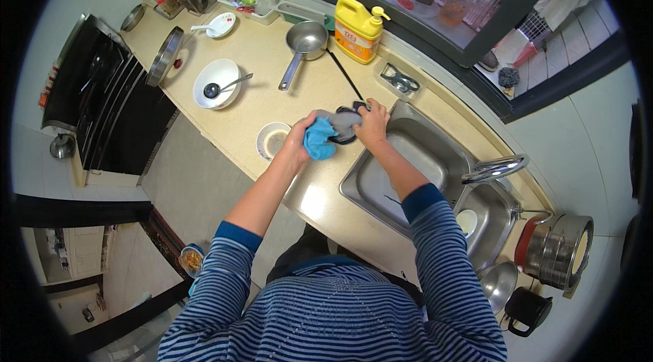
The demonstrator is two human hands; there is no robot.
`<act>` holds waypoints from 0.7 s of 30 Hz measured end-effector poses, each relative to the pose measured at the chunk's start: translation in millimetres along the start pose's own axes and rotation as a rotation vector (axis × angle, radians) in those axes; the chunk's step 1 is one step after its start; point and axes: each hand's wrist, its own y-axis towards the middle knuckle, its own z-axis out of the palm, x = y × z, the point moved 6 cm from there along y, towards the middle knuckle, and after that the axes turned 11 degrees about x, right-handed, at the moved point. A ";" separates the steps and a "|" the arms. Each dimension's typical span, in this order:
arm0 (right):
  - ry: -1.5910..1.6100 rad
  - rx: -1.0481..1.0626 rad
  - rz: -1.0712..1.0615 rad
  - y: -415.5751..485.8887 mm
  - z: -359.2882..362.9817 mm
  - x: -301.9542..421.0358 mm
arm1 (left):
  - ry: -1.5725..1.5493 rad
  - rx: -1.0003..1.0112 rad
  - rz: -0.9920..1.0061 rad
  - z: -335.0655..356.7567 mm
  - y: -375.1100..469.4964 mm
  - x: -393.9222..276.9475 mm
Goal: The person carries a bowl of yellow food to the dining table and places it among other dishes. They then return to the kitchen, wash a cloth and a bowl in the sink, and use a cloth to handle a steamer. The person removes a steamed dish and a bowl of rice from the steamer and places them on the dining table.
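My left hand (300, 140) grips a bright blue cloth (320, 138) and one end of a bunched grey cloth with dark edging (341, 122). My right hand (373, 122) has its fingers closed around the other end of the grey cloth. Both hands are above the cream counter, left of the sink's near basin (416, 150). Just left of my left hand stands a small patterned bowl (261, 140) with pale contents, partly hidden by the hand. A thin black stick (344, 70) lies behind the cloths, its lower end near my right hand.
Behind stand a metal saucepan (306, 38), a yellow pump jug (357, 30) and a clear tray with a peeler (399, 80). Farther left is a white bowl with a ladle (217, 71). At right, a chrome faucet (495, 168) arches over the double sink; stacked steamer pots (558, 252) stand beyond.
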 end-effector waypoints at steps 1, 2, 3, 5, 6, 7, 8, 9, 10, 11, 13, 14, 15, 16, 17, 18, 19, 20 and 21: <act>0.351 0.075 0.063 3.4 -0.8 -3.8 | -0.016 0.006 0.002 0.3 7.7 -5.5; 0.699 0.149 0.131 5.5 -3.3 -6.4 | 0.027 0.031 0.014 1.0 15.6 -12.6; 1.023 0.231 0.276 4.3 -3.6 -6.6 | 0.001 0.013 0.035 -0.7 25.0 -18.7; 1.316 0.112 0.079 -12.5 -39.7 11.2 | -0.048 0.008 0.087 -2.9 48.5 -30.9; 1.333 0.116 0.040 -23.7 -58.9 17.7 | -0.090 0.029 0.104 -3.7 60.7 -35.6; 1.350 0.119 0.001 -36.7 -79.0 24.6 | -0.122 0.034 0.107 -4.7 73.8 -37.3; 1.360 0.127 -0.019 -53.2 -95.3 34.4 | -0.156 0.038 0.106 -4.7 86.7 -36.7; 1.369 0.133 -0.036 -68.6 -107.9 47.9 | -0.190 0.044 0.103 -2.7 99.6 -34.4; 1.243 0.145 -0.114 -81.4 -120.6 65.6 | -0.166 -0.015 0.092 -1.7 111.3 -29.5; 1.120 0.153 -0.193 -91.7 -130.4 83.4 | -0.215 0.200 0.065 16.5 121.0 -18.2; 0.544 0.204 -0.516 -108.0 -141.7 125.1 | -0.319 0.533 0.001 55.8 129.1 8.1; 0.556 0.123 -0.593 -112.5 -143.4 141.6 | -0.191 0.173 0.119 55.0 139.9 27.8; 0.546 0.042 -0.684 -118.3 -145.7 153.4 | -0.220 0.141 0.104 72.3 142.3 49.5; 0.564 0.033 -0.663 -115.7 -145.4 150.6 | 0.131 0.089 0.101 85.4 137.5 66.3; 0.461 -0.048 -0.631 -112.7 -146.0 146.7 | 0.480 0.009 0.086 93.8 128.0 79.5; 0.431 -0.004 -0.586 -110.8 -142.2 138.7 | 0.994 0.093 0.246 114.0 115.7 80.0; 0.457 0.041 -0.522 -110.2 -138.9 127.3 | 1.504 0.185 0.415 135.8 101.3 87.2; 0.453 -0.080 -0.547 -113.1 -144.9 119.3 | 2.008 0.281 0.658 159.0 86.9 98.9; 0.449 -0.082 -0.486 -108.1 -145.0 105.4 | 2.214 0.283 0.448 160.9 86.6 117.2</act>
